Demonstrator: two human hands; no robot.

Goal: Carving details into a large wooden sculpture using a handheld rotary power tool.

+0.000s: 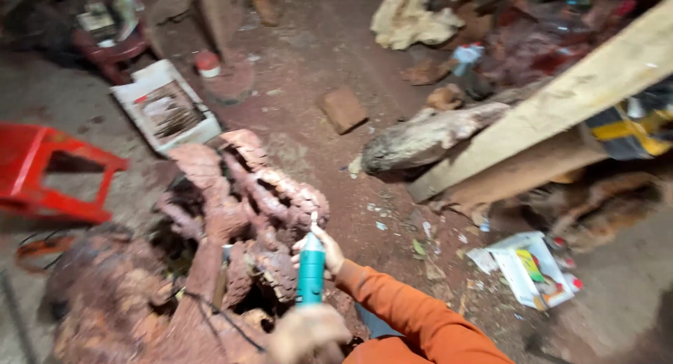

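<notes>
A teal pen-shaped rotary tool point(310, 269) points up at a large reddish-brown carved wood sculpture point(231, 210) on the dusty floor. Its thin bit touches the carved scales near the sculpture's right side. My right hand point(328, 250), in an orange sleeve, grips the tool close to its tip. My left hand point(308, 332) is blurred at the bottom edge and holds the tool's rear end. A dark cord runs across the sculpture's lower part.
A red plastic stool point(42, 171) stands at the left. Behind the sculpture lie a white open box point(168, 108) and a small red-capped can point(207, 63). A pale plank point(561, 98), a log point(427, 136), a wood block point(343, 108) and a white carton point(533, 266) lie right.
</notes>
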